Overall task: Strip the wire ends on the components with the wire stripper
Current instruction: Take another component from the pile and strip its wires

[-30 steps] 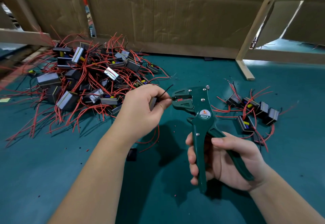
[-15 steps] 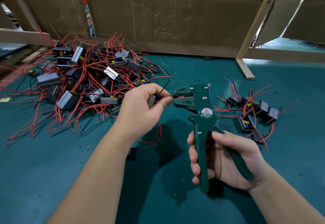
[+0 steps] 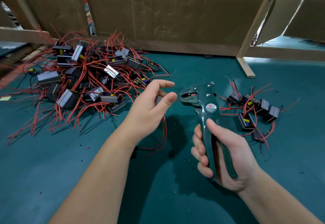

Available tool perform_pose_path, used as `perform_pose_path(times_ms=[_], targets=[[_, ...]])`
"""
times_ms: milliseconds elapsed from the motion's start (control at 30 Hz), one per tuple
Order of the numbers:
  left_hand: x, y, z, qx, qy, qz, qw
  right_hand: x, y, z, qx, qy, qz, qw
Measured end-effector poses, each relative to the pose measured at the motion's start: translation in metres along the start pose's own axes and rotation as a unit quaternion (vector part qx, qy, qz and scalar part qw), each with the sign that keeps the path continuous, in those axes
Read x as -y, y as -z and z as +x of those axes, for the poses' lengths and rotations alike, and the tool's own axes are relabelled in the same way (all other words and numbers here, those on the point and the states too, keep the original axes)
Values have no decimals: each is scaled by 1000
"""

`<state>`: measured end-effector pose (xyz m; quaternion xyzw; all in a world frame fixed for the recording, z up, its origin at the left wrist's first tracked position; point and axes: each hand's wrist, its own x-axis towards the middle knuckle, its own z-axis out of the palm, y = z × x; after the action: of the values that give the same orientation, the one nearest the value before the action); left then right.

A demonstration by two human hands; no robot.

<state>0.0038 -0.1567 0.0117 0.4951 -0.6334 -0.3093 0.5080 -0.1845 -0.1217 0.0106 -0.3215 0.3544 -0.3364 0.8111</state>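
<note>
Now the right hand (image 3: 226, 155) has squeezed the stripper (image 3: 209, 107) handles closer, with its fingers wrapped round them. Just beyond, the left hand (image 3: 151, 106) grips a component (image 3: 159, 99), index finger straightened. A red wire (image 3: 178, 100) has replaced the black one at the tool's mouth, so another strip seems under way. Farther off, the big pile (image 3: 88, 81) waits on the surface (image 3: 52, 171).

"W01A" on wire stripper (image 3: 210, 108) round label
</note>
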Motion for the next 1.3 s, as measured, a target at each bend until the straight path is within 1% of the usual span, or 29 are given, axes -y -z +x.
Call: perform_pose_path(times_ms=[67, 133, 200, 233, 300, 333, 367, 400, 467, 533, 567, 600, 633, 667, 700, 733, 767, 800, 867, 933, 967, 1033, 1133, 1200, 1300], targets=[[1, -7, -2, 20, 18, 11, 1000, -1, -5, 4, -27, 16, 14, 999], [2, -14, -4, 17, 55, -11, 998, 2, -4, 6, -16, 44, 42, 998], [0, -19, -3, -6, 116, -84, 990, 6, 1, 8, 15, 75, 75, 994], [-2, -20, -1, -22, 149, -153, 977, 7, 2, 8, 37, 81, 87, 992], [-8, -19, 4, -49, 186, -298, 935, 7, 5, 9, 95, 74, 90, 989], [-10, -20, 7, -57, 197, -336, 919, 6, 6, 9, 120, 63, 82, 987], [-11, -20, 10, -59, 208, -344, 914, 4, 6, 9, 140, 52, 69, 986], [-12, -21, 10, -60, 211, -333, 917, 2, 5, 9, 151, 48, 55, 986], [-11, -23, 11, -60, 210, -299, 929, 0, 2, 9, 144, 59, 32, 987], [-11, -22, 7, -57, 195, -262, 943, -1, 1, 11, 94, 102, 31, 990], [-9, -19, 4, -67, 167, -199, 963, 1, 2, 11, 57, 136, 26, 989], [-4, -16, 2, -80, 120, -107, 984, 4, 4, 12, 17, 173, 17, 985], [2, -11, 2, -101, 62, 7, 993, 6, 6, 12, -31, 205, 1, 978], [5, -6, 1, -124, 12, 124, 984, 9, 10, 13, -82, 229, -20, 970], [7, 0, 0, -145, -23, 222, 964, 12, 13, 13, -131, 244, -42, 960], [8, 5, -1, -163, -36, 289, 943, 13, 17, 14, -169, 250, -60, 951], [8, 8, -2, -183, -31, 334, 924, 13, 19, 14, -193, 252, -72, 945], [7, 12, -3, -206, -7, 371, 906, 12, 21, 14, -208, 253, -80, 941], [6, 18, -4, -229, 85, 437, 866, 11, 21, 13, -221, 267, -108, 932], [9, 25, -5, -220, 172, 471, 837, 11, 17, 12, -215, 285, -159, 921], [12, 29, -5, -208, 194, 483, 828, 10, 15, 11, -209, 284, -181, 918], [16, 34, -4, -185, 212, 496, 821, 8, 13, 11, -188, 279, -181, 924], [19, 41, -2, -204, 190, 483, 830, 3, 15, 12, -153, 263, -164, 938], [17, 43, -1, -243, 164, 470, 833, 1, 13, 12, -136, 246, -171, 944], [12, 42, 0, -313, 114, 452, 827, 1, 14, 13, -122, 233, -155, 952]])
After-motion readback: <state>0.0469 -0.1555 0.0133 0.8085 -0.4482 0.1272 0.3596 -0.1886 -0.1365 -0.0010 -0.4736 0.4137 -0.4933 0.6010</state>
